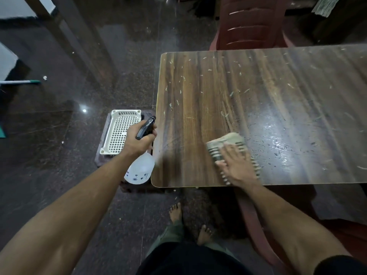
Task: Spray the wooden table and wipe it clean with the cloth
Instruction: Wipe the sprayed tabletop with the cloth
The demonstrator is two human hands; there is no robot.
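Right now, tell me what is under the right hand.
The right hand presses flat on a striped cloth lying on the wooden table. The tabletop beneath the cloth is covered, so its wetness there cannot be seen.

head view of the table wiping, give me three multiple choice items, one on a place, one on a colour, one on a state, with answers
1. Where is the white basket?
A. on the wooden table
B. on a dark stool left of the table
C. on the red chair

2. What colour is the spray bottle head?
A. black
B. yellow
C. green

3. What is the right hand doing?
A. hanging idle
B. gripping a chair
C. pressing flat on the cloth

Answers: 1 B, the basket sits on a dark stool beside the wooden table edge. 2 A, the trigger head in the left hand is black. 3 C, straight fingers lie on the striped cloth on the tabletop.
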